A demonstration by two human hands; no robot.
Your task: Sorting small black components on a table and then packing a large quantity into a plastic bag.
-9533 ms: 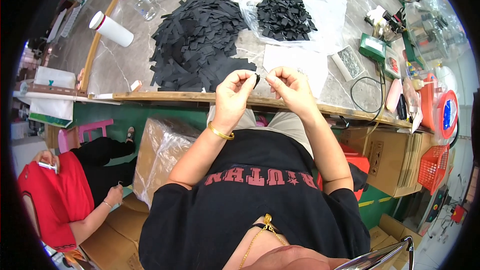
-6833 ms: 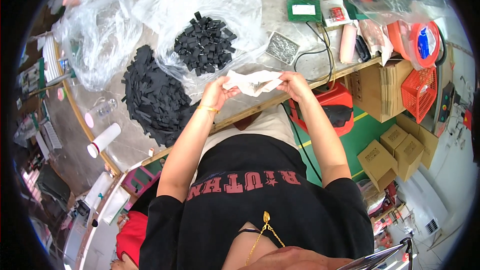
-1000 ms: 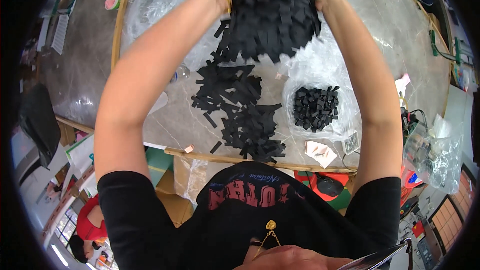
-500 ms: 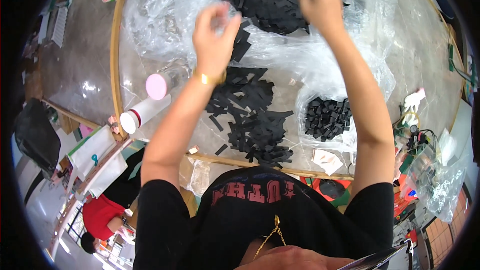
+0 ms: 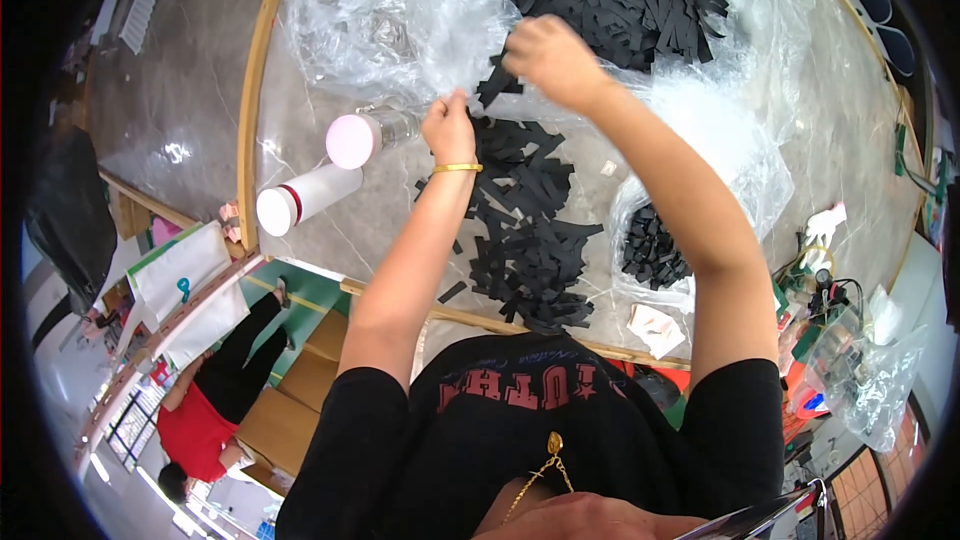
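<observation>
My left hand [image 5: 450, 130] is closed in a pinch beside the clear plastic sheeting [image 5: 400, 15]; what it holds, if anything, is hidden. Up and to its right, my right hand [image 5: 552, 58] has its fingers curled down next to a few black strips [image 5: 496, 83]. I cannot tell whether it grips one. A large heap of black strips [image 5: 620, 5] lies on the plastic beyond my right hand. Nearer to me, a looser pile of strips [image 5: 525, 250] spreads over the grey tabletop.
Left of my left hand lie a clear jar with a pink lid [image 5: 352, 142] and a white bottle [image 5: 300, 202]. Small black pieces [image 5: 652, 248] fill a plastic bag under my right forearm. A white glove [image 5: 824, 224] lies at right. A person in red [image 5: 192, 435] stands beyond the table.
My right hand has come left and nearer, off the big heap. My left hand has moved nearer and slightly right, its fingers closing. The whole view has shifted a little.
</observation>
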